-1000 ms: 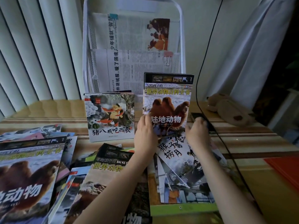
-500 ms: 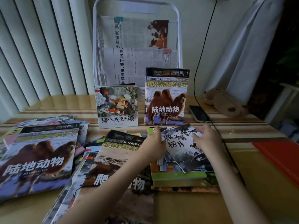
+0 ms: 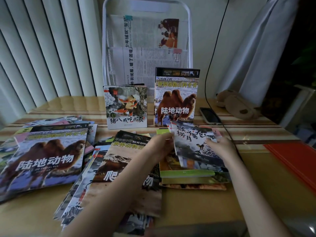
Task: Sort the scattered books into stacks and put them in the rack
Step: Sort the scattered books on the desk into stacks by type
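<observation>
My left hand [image 3: 159,144] and my right hand [image 3: 220,145] grip the two sides of a thin grey picture book stack [image 3: 191,144], its far edge tilted up above a pile of green-edged books [image 3: 188,175]. A camel book [image 3: 176,98] and a cartoon pig book [image 3: 126,106] stand upright in the white wire rack [image 3: 147,7] at the back. Another camel book [image 3: 46,159] tops a spread pile at the left. A tan reptile book [image 3: 123,168] lies under my left forearm on more loose books.
Clipped newspapers [image 3: 150,48] fill the rack's upper tiers. A black phone [image 3: 209,116] with a black cable [image 3: 207,93] lies right of the rack, a brown plush toy [image 3: 237,104] beyond it. Red folders [image 3: 294,161] lie at the table's right edge. White blinds hang at the left.
Both hands let go of the camel book, which now stands in the rack, came back toward me, and took hold of the grey picture book stack and raised it.
</observation>
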Motion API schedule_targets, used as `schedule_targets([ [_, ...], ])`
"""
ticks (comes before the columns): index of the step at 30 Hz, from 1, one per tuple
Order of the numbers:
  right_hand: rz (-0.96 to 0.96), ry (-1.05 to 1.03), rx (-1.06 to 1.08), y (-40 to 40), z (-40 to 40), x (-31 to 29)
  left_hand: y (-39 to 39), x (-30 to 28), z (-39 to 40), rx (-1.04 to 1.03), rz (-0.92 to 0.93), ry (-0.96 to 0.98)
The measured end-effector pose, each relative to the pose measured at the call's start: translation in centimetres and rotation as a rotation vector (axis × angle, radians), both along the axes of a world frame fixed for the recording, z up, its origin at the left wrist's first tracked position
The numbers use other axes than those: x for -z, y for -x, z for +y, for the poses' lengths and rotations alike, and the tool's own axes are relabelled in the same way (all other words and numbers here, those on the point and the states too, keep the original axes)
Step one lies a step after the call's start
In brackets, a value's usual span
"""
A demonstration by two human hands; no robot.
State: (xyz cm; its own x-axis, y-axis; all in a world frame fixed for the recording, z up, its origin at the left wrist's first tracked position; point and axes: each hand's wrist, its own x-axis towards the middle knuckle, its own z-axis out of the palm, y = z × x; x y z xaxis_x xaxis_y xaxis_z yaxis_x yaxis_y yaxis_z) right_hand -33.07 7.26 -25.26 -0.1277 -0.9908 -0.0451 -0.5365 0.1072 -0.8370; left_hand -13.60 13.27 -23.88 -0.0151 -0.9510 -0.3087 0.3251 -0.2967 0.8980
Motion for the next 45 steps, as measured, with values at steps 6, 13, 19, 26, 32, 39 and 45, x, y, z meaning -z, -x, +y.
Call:
schedule_targets([
  [6,-0.224,0.358,-0.014,-0.4,1.1,-1.9,1.0,-2.2,0.1,-0.076,-0.198,0.300],
  [13,-0.519,0.324,-0.226,-3.9,1.7,-3.2,-2.2,-3.5,0.6,-0.059,-0.330,0.574],
  [19,-0.257,0.345,-0.233,-6.1,2.2,-2.5,-2.9,0.1,0.1,-0.368,-0.641,0.525],
  [26,0.046,0.647,-0.289,-15.7,-2.1,-4.0,-10.6,-2.1,-2.0,-0.774,-0.929,0.621],
  [32,0.105,0.599,-0.301,-23.5,-4.3,-1.7,-16.3,0.6,-4.6,-0.890,-0.983,0.429],
  [39,0.342,0.469,-0.266,-24.9,-5.6,2.3,-17.3,4.0,-6.1,-0.674,-0.971,0.258],
  [45,0.286,0.516,-0.243,-25.2,-5.6,2.5,-17.0,3.6,-5.9,-0.670,-0.951,0.254],
])
